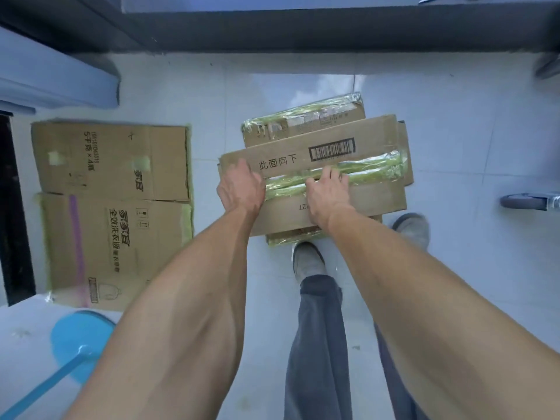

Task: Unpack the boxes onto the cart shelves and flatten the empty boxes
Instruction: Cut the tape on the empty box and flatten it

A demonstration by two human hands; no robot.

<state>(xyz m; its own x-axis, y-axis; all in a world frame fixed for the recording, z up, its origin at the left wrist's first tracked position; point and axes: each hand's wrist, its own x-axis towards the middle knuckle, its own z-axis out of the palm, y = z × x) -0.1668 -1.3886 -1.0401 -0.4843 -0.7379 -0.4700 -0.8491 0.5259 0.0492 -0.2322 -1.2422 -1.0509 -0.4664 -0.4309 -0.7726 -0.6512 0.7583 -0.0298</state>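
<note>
Both forearms are bare, with no sleeves, watch or gloves in view. The person wears loose grey-blue trousers (318,344) and worn grey shoes (307,260).

Left hand (241,189) fingers hidden behind box (315,165) edge.
</note>
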